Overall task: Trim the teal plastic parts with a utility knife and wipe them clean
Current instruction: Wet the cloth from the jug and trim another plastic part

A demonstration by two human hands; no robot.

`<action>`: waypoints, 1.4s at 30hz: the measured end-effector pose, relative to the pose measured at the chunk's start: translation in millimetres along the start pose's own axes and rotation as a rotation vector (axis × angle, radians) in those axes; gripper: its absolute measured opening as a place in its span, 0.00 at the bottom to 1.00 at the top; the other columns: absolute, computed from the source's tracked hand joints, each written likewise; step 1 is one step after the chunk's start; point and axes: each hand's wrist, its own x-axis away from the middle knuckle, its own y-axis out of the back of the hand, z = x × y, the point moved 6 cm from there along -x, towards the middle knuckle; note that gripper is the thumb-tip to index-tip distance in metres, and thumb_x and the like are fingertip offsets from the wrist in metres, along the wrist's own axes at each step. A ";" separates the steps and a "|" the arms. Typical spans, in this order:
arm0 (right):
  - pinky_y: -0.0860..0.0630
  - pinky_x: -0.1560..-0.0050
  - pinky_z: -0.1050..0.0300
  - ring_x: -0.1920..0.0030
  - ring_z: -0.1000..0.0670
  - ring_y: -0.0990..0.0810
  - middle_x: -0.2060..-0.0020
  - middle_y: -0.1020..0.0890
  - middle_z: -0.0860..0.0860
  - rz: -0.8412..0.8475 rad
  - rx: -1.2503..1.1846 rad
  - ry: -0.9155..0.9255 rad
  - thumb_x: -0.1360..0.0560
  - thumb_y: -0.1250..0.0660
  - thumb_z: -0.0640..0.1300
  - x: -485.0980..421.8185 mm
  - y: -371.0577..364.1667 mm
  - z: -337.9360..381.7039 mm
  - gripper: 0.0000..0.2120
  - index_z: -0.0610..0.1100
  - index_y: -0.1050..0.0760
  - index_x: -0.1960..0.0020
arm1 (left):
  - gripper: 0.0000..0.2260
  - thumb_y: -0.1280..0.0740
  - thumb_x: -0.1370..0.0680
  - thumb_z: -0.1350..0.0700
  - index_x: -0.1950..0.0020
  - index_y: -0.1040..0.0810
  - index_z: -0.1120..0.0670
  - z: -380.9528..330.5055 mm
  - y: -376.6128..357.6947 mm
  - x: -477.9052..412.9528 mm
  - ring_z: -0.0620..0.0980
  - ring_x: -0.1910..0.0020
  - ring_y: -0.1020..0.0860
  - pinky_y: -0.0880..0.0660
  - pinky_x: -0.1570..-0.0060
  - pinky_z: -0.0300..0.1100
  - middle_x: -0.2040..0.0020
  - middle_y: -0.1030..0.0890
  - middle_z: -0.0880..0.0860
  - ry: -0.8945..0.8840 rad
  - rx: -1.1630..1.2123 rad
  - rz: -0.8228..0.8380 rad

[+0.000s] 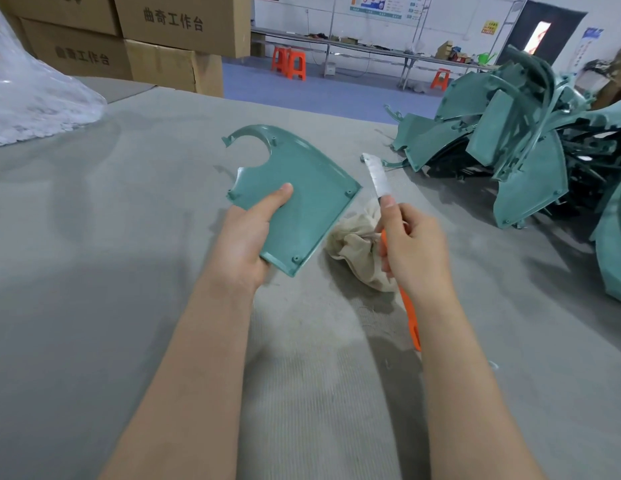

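Currently: left hand [246, 237] holds one teal plastic panel [302, 192] lifted off the grey felt-covered table [129, 254]. The thumb is laid flat on the panel's inner face and the fingers are underneath, out of sight. The grip is at the panel's near corner, which probably keeps its long right edge and its notched far end free for the blade.

Right hand [414, 252] is curled round the orange handle of the utility knife [377, 176], thumb pressed close behind the blade. The blade is run out long and points up and away from the body. It sits just beside the panel's right edge and is apart from it, so no cut is under way.

A crumpled off-white rag [354, 245] sits between the two hands, under the knife hand. I cannot tell whether it lies on the table or is tucked into the fingers. Either way it is close by for the wipe.

Heap of teal parts [510, 147] lies at far right on the table, well apart from the hands. These are likely the stock to be worked.

Cardboard boxes [156, 32] are stacked at the far left.

Judgement: trimming of this panel is about to begin, and wiping has not started. The long exposed blade could flex or slip toward the left thumb.
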 end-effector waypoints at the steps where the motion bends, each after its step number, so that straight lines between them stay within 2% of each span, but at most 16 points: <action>1: 0.26 0.64 0.37 0.70 0.39 0.30 0.68 0.25 0.35 -0.011 -0.002 -0.006 0.19 0.43 0.58 -0.5 1.7 -0.7 0.26 0.35 0.30 0.61 | 0.04 0.31 0.23 0.60 0.49 0.20 0.54 -0.8 -1.0 0.4 0.48 0.58 0.15 0.20 0.64 0.40 0.55 0.14 0.52 -0.016 -0.009 0.004; 3: 0.26 0.63 0.36 0.67 0.34 0.29 0.66 0.25 0.33 -0.001 0.029 -0.006 0.19 0.43 0.57 -0.5 0.8 -1.8 0.26 0.34 0.31 0.61 | 0.04 0.32 0.23 0.60 0.49 0.20 0.54 -1.6 -2.8 0.9 0.48 0.56 0.16 0.20 0.62 0.41 0.54 0.14 0.51 -0.038 -0.020 0.013; 5: 0.26 0.62 0.37 0.66 0.33 0.27 0.65 0.25 0.32 0.028 0.054 -0.010 0.19 0.43 0.57 0.2 -2.0 -2.7 0.27 0.33 0.31 0.61 | 0.05 0.32 0.23 0.60 0.49 0.20 0.53 -2.5 -3.8 1.3 0.48 0.55 0.16 0.20 0.60 0.41 0.53 0.14 0.51 -0.058 -0.021 0.026; 9: 0.25 0.62 0.38 0.69 0.40 0.30 0.67 0.25 0.33 0.066 0.066 -0.021 0.20 0.43 0.59 1.0 -4.3 -3.0 0.29 0.32 0.32 0.61 | 0.05 0.32 0.23 0.61 0.48 0.20 0.54 -3.5 -3.7 1.8 0.48 0.55 0.16 0.20 0.60 0.41 0.53 0.14 0.51 -0.070 -0.017 0.027; 13: 0.25 0.63 0.41 0.69 0.41 0.28 0.72 0.27 0.42 0.150 0.077 -0.022 0.20 0.43 0.61 4.0 -12.3 -2.3 0.28 0.36 0.32 0.63 | 0.05 0.32 0.23 0.60 0.48 0.20 0.54 -2.5 -1.5 0.9 0.48 0.55 0.16 0.20 0.62 0.41 0.53 0.14 0.52 -0.062 -0.004 0.001; 17: 0.32 0.70 0.53 0.76 0.50 0.30 0.79 0.29 0.53 0.231 0.021 -0.016 0.20 0.41 0.60 7.0 -20.8 -4.1 0.25 0.45 0.33 0.70 | 0.05 0.31 0.23 0.60 0.47 0.20 0.56 -1.9 1.5 0.4 0.48 0.58 0.15 0.21 0.65 0.40 0.55 0.14 0.52 -0.035 0.028 -0.028; 20: 0.33 0.71 0.57 0.78 0.51 0.31 0.80 0.29 0.54 0.290 0.009 0.024 0.20 0.41 0.60 10.9 -26.4 0.0 0.24 0.47 0.32 0.70 | 0.06 0.31 0.23 0.59 0.46 0.20 0.56 -1.5 3.9 -0.5 0.48 0.58 0.15 0.21 0.66 0.40 0.54 0.14 0.52 -0.014 0.056 -0.050; 25: 0.31 0.73 0.59 0.78 0.55 0.31 0.79 0.28 0.54 0.385 0.038 0.103 0.20 0.40 0.57 19.1 -36.8 10.9 0.25 0.37 0.31 0.65 | 0.07 0.31 0.23 0.57 0.46 0.20 0.56 1.9 10.2 -4.2 0.49 0.58 0.16 0.20 0.63 0.41 0.53 0.15 0.53 0.025 0.117 -0.116; 28: 0.30 0.75 0.61 0.78 0.57 0.29 0.78 0.28 0.55 0.491 0.049 0.141 0.20 0.38 0.56 24.5 -43.5 14.8 0.23 0.39 0.30 0.66 | 0.04 0.31 0.23 0.57 0.50 0.20 0.55 2.9 14.4 -6.1 0.49 0.59 0.16 0.20 0.60 0.43 0.53 0.15 0.53 0.041 0.170 -0.164; 32: 0.30 0.75 0.64 0.77 0.58 0.29 0.78 0.27 0.57 0.613 0.064 0.149 0.21 0.37 0.56 31.6 -48.6 15.8 0.22 0.42 0.28 0.66 | 0.06 0.32 0.23 0.58 0.47 0.20 0.56 -0.4 20.3 -7.0 0.48 0.59 0.17 0.19 0.59 0.43 0.51 0.16 0.53 0.000 0.214 -0.227; 34: 0.30 0.75 0.64 0.77 0.57 0.29 0.78 0.26 0.56 0.573 0.022 0.133 0.21 0.37 0.56 28.5 -44.4 15.7 0.21 0.44 0.27 0.67 | 0.07 0.32 0.23 0.58 0.45 0.21 0.55 -1.8 21.6 -7.0 0.48 0.57 0.17 0.19 0.60 0.42 0.49 0.16 0.53 -0.023 0.217 -0.247; 38: 0.32 0.71 0.59 0.78 0.54 0.30 0.77 0.25 0.53 0.318 -0.041 0.078 0.20 0.38 0.56 13.0 -26.0 7.9 0.22 0.41 0.26 0.64 | 0.05 0.31 0.23 0.57 0.48 0.20 0.55 -1.1 17.5 -4.4 0.48 0.55 0.16 0.19 0.61 0.41 0.51 0.15 0.52 -0.031 0.179 -0.230; 42: 0.32 0.68 0.59 0.77 0.55 0.30 0.77 0.25 0.53 0.284 0.009 0.083 0.21 0.39 0.57 10.9 -24.5 4.3 0.23 0.41 0.27 0.66 | 0.03 0.31 0.23 0.58 0.50 0.19 0.54 -1.9 12.4 -2.4 0.47 0.57 0.16 0.20 0.63 0.40 0.51 0.15 0.52 -0.046 0.145 -0.215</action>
